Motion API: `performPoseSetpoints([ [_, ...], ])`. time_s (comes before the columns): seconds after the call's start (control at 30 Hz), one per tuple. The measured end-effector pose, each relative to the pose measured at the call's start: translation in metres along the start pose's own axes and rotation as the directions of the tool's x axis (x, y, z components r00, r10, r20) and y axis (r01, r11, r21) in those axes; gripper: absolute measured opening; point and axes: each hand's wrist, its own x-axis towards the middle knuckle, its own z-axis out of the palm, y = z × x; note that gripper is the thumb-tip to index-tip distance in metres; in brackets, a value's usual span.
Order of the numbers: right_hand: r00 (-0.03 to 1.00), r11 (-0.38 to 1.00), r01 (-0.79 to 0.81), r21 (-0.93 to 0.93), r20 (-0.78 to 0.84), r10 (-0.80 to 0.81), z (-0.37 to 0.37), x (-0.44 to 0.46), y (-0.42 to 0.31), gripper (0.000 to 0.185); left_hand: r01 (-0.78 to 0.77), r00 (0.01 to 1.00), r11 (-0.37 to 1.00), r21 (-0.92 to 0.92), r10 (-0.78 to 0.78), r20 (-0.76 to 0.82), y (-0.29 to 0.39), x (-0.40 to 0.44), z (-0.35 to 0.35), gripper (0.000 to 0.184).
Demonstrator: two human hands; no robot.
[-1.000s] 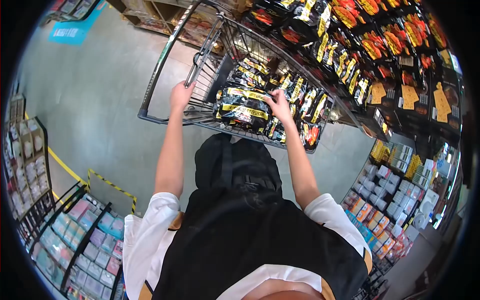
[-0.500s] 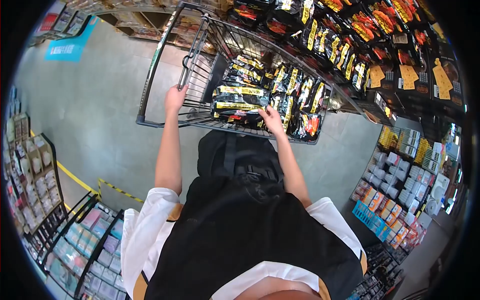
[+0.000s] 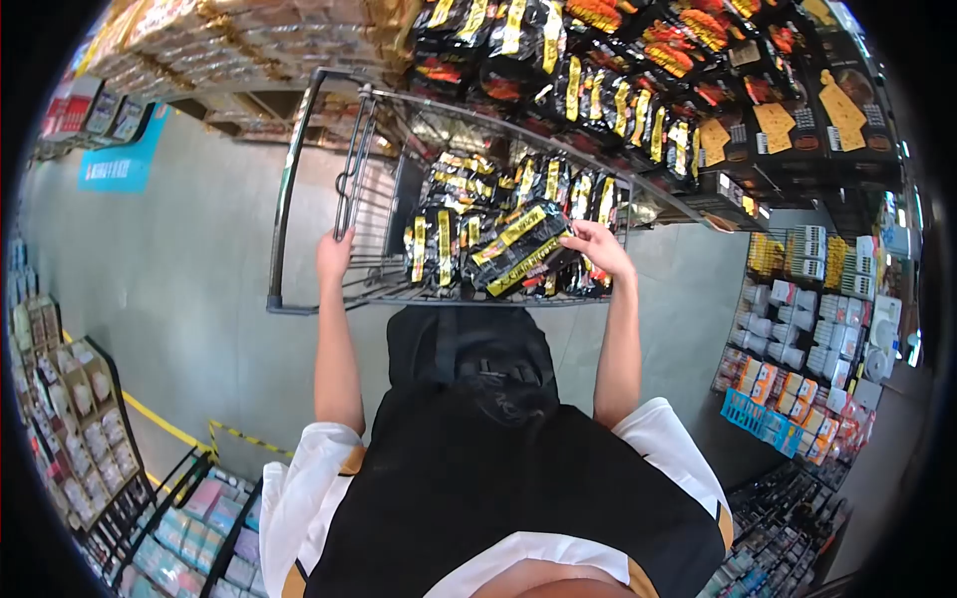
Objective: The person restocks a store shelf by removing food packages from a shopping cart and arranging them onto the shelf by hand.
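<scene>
A wire shopping cart [image 3: 289, 209] stands in front of me, with several black packets [image 3: 432, 244] with yellow labels lying in it. My left hand [image 3: 335, 255] is closed round the wire at the cart's handle end. My right hand [image 3: 600, 249] pinches the right end of a black-and-yellow packet [image 3: 520, 244]. This packet lies slantwise on top of the others, near the cart's front side. Its printed yellow strips face up. The packets under it are partly hidden.
Shelves of similar black packets [image 3: 638, 110] rise just beyond the cart. Clear-wrapped goods [image 3: 219, 50] are stacked at the far left. Display racks stand at the left [image 3: 75, 429] and right [image 3: 807, 329], with a blue basket [image 3: 763, 424] at the right. Grey floor [image 3: 209, 269] lies between.
My right hand has moved right and now holds a packet at a slant. Packets at the cart's left that lay crosswise now point lengthwise towards me. My left hand stays on the cart.
</scene>
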Motion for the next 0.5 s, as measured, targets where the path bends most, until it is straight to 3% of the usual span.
performPoseSetpoints([
  [0.03,0.999,0.999,-0.038,0.015,-0.008,0.038,-0.004,-0.011,-0.03,0.016,0.011,1.0,1.0,0.001,-0.011,-0.002,-0.002,0.001,0.0,0.035],
  [0.1,0.997,0.988,-0.082,-0.134,-0.026,0.079,-0.034,-0.008,-0.015,0.018,0.008,1.0,1.0,-0.012,-0.008,-0.006,-0.002,0.001,0.001,0.035],
  [0.17,0.999,0.961,0.006,-0.277,-0.036,-0.016,-0.062,-0.004,-0.015,0.021,0.019,0.999,0.998,0.06,-0.017,-0.028,0.004,-0.002,-0.001,0.036],
  [0.2,0.995,0.981,0.069,-0.181,-0.064,-0.082,-0.077,0.008,0.006,0.036,0.01,0.999,0.999,0.045,-0.009,-0.031,0.006,-0.003,-0.002,0.036],
  [0.23,0.99,0.956,0.091,-0.277,-0.075,-0.116,-0.088,0.006,-0.016,0.036,0.015,0.999,0.997,0.071,-0.013,-0.033,0.008,-0.005,-0.002,0.036],
  [0.3,0.993,0.991,0.01,-0.134,-0.113,-0.025,-0.113,0.013,-0.044,0.034,0.012,0.999,0.996,0.09,-0.008,-0.041,0.011,-0.008,-0.004,0.036],
  [0.33,0.99,0.994,0.061,-0.089,-0.123,-0.071,-0.124,0.021,-0.057,0.03,0.017,0.999,0.996,0.086,-0.013,-0.042,0.013,-0.01,-0.005,0.036],
  [0.37,0.984,0.991,0.022,-0.134,-0.174,-0.045,-0.139,0.026,-0.072,0.027,0.02,0.999,0.996,0.084,-0.017,-0.044,0.016,-0.01,-0.006,0.036],
  [0.5,0.939,0.956,0.274,0.101,-0.241,-0.244,-0.197,0.088,-0.078,0.019,0.009,0.999,0.995,0.099,-0.005,-0.039,0.007,-0.004,-0.003,0.036],
])
